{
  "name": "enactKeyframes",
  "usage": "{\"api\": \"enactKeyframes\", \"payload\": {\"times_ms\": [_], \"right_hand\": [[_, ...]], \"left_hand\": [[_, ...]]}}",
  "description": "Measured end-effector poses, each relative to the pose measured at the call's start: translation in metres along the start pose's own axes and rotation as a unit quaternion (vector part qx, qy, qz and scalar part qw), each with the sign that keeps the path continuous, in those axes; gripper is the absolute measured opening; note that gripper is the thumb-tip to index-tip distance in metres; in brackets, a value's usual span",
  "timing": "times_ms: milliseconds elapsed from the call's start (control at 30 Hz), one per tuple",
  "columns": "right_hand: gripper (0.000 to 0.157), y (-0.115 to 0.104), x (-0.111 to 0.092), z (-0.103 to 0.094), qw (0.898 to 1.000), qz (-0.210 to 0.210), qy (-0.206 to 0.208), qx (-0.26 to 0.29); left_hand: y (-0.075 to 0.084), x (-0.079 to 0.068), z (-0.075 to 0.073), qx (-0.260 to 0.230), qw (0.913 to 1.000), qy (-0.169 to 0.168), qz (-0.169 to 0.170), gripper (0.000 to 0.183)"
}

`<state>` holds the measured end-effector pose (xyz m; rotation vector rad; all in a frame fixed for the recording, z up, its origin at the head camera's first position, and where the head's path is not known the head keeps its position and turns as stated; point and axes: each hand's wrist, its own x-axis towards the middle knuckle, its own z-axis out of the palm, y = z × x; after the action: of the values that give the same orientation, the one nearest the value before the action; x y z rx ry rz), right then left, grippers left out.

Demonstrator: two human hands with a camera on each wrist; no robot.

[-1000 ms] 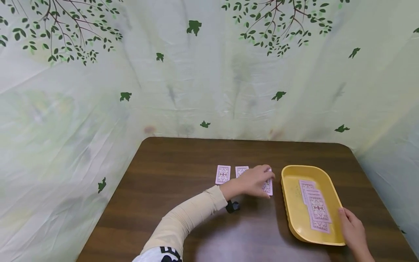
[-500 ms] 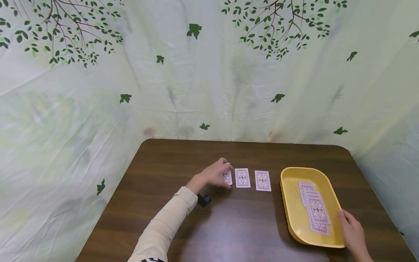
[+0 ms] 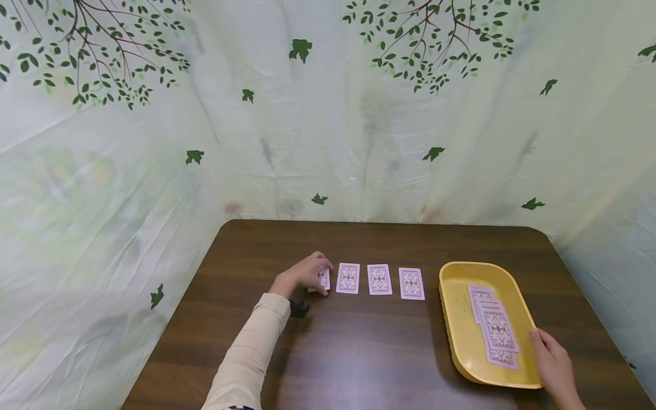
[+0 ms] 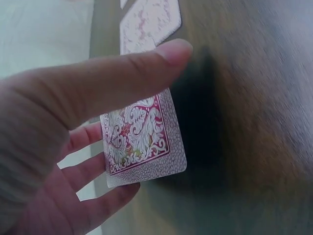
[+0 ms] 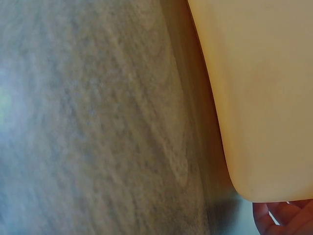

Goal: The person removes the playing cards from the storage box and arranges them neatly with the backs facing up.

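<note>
- Leftward along the row, the person's left hand has shifted since half a second ago, and a pinkish-white rectangular playing card with ornate scrollwork now shows beneath it, where bare tabletop lay a second ago.
- That hand's fingers are drawn in narrow, holding this card by its edges; the left wrist view shows the thumb crossing over its patterned face. Whether the card touches the table, I cannot tell.
- Just right of it, three matching patterned cards lie well spaced on the dark brown wood-grain table, backs up.
- Beyond them stands a yellow rounded rectangular tray, whose right side the right hand grips near the near corner.
- Inside the tray, at least three overlapping pink-backed cards lie toward the middle.
- Cream-coloured cloth covers the left forearm as a sleeve.
- Behind the table hangs a pale sheet printed with green leaves.
</note>
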<state>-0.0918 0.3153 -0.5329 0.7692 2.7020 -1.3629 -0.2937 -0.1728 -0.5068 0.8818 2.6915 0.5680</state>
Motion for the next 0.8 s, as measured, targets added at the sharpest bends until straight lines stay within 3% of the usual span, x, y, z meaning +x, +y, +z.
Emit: {"api": "enactKeyframes", "payload": {"times_ms": [300,800], "right_hand": [[0.062,0.0,0.0,0.001,1.0,-0.002,0.003,-0.002],[0.058,-0.002,-0.002,0.002,1.0,-0.009,0.014,-0.005]], "left_hand": [[-0.013,-0.002,0.004,0.02,0.9998,-0.006,-0.008,0.057],[-0.01,0.009,0.003,0.014,0.9995,-0.025,-0.017,0.06]]}}
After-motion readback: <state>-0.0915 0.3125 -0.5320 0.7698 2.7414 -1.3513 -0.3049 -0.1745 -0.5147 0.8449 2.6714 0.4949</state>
